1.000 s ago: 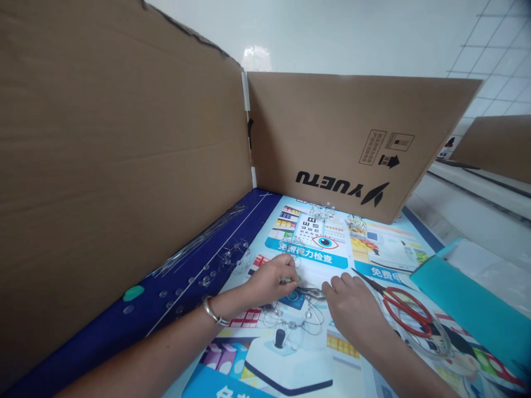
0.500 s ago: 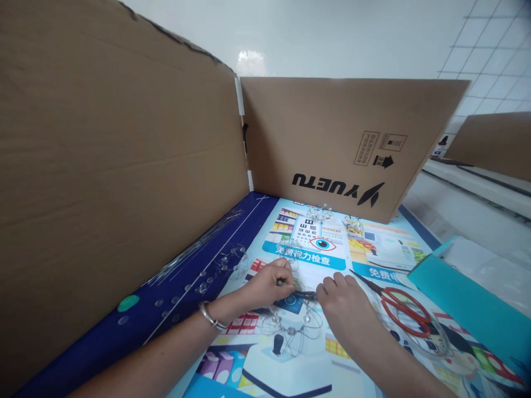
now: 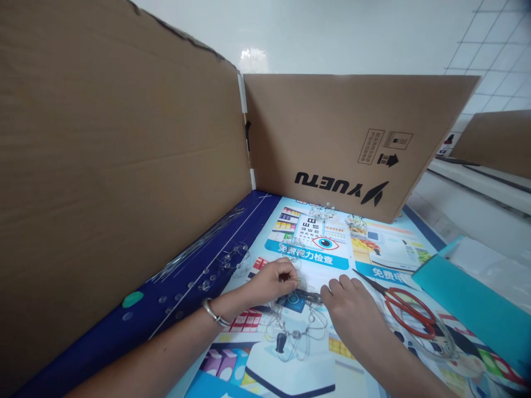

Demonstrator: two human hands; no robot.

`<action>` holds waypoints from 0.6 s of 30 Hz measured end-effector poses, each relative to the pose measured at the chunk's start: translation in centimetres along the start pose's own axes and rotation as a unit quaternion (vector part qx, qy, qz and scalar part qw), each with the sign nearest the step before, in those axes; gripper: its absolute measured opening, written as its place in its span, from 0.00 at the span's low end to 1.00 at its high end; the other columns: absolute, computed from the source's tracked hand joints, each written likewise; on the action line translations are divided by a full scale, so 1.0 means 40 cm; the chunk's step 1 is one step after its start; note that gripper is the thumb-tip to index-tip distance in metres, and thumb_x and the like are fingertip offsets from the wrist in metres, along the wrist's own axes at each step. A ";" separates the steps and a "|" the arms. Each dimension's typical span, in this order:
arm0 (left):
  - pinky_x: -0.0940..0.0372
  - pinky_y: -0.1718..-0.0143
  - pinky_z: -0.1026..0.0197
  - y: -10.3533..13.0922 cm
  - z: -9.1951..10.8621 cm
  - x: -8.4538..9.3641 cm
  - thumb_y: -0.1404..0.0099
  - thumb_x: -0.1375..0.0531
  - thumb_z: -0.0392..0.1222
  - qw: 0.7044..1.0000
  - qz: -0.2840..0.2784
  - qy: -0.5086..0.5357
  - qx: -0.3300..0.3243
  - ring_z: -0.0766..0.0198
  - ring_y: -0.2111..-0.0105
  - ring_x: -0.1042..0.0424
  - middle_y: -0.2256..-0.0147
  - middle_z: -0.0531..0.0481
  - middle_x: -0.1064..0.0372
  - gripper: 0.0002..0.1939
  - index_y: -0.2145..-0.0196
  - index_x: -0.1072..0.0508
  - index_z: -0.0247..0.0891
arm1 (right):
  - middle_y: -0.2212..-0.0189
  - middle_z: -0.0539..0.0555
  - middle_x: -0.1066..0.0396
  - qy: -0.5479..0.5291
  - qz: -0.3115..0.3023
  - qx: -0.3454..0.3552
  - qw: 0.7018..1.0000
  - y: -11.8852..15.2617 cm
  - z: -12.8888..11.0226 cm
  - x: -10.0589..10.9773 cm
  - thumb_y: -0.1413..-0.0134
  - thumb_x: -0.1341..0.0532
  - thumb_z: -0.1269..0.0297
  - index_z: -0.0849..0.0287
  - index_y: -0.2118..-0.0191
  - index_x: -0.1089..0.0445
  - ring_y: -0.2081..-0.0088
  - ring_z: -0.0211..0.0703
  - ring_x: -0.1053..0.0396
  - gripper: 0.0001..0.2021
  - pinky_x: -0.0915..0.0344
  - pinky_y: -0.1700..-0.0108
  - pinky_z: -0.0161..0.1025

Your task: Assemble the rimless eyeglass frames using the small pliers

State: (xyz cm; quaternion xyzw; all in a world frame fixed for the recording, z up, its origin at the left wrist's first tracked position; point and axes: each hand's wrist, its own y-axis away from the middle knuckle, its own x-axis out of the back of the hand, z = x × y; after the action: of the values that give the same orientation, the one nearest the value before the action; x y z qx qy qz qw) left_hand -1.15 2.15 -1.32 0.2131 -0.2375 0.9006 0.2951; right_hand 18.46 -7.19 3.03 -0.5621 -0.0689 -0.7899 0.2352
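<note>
My right hand (image 3: 347,301) is closed around the handles of dark pliers (image 3: 310,297), whose jaws point left toward my other hand. Thumb and fingertips of my left hand (image 3: 276,281) are pinched together beside the jaw tips, on thin wire of a beaded wire piece (image 3: 296,334). That piece has clear round beads and looping wires, and spreads over the printed table cover below both hands. Its part at the fingertips is mostly hidden. A metal bangle (image 3: 213,313) circles my left wrist.
Red-handled scissors (image 3: 410,312) lie right of my right hand, with a clear coil (image 3: 448,345) beside them. Loose beads (image 3: 162,299), a green disc (image 3: 133,299) and straight wires (image 3: 194,246) lie left. Cardboard panels (image 3: 332,132) stand behind and left; a teal box (image 3: 477,309) is at right.
My left thumb and index finger have curled into a rounder ring near the plier tips. The right hand keeps its grip on the pliers. The whole view has shifted slightly.
</note>
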 end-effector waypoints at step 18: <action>0.40 0.65 0.65 0.000 0.012 0.008 0.43 0.42 0.33 1.000 -0.007 -0.009 -0.024 0.67 0.68 0.36 0.73 0.53 0.36 0.04 0.75 0.30 0.36 | 0.72 0.52 0.35 -0.055 -0.014 -0.050 0.997 0.016 0.043 0.033 0.48 0.45 0.69 0.56 0.70 0.33 0.65 0.44 0.41 0.04 0.53 0.64 0.41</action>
State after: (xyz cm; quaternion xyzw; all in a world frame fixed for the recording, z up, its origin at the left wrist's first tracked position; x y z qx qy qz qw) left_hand -1.27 2.03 -0.76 0.2158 -0.2606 0.8905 0.3043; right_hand 19.86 -7.52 4.76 -0.6148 -0.0497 -0.7635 0.1916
